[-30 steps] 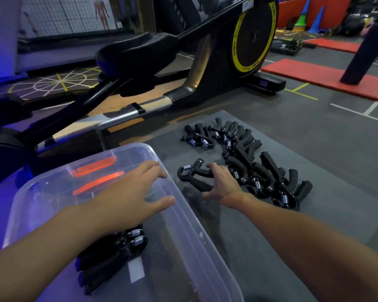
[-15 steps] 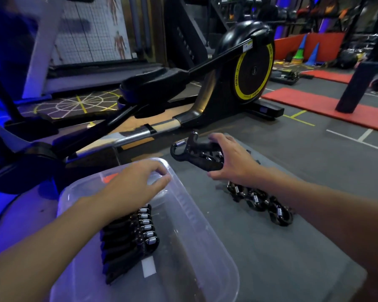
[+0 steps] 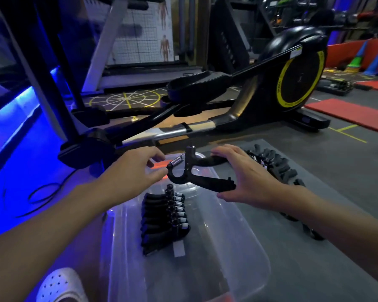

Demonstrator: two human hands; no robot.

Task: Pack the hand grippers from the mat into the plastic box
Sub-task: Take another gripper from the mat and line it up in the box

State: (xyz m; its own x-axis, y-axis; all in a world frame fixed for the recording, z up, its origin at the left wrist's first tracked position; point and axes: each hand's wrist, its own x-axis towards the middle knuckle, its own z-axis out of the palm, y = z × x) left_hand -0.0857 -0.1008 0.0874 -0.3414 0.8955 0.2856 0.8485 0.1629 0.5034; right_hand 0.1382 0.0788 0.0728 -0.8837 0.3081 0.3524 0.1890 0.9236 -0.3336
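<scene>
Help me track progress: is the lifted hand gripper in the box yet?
Not yet. The right hand holds the hand gripper in the air above the far end of the plastic box.

1. A black cross-trainer (image 3: 299,79) with a yellow-ringed wheel stretches across the floor.
2. An anatomy poster (image 3: 144,29) hangs on the far wall.
3. A red floor pad (image 3: 347,112) lies at right, with coloured cones (image 3: 376,62) behind it.
4. A white perforated clog (image 3: 61,286) sits at bottom left, near a looped black cable (image 3: 42,192).

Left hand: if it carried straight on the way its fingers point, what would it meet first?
The hand gripper that the right hand holds over the box. The left hand points at its spring end, with the thumb seemingly right at it.
</scene>
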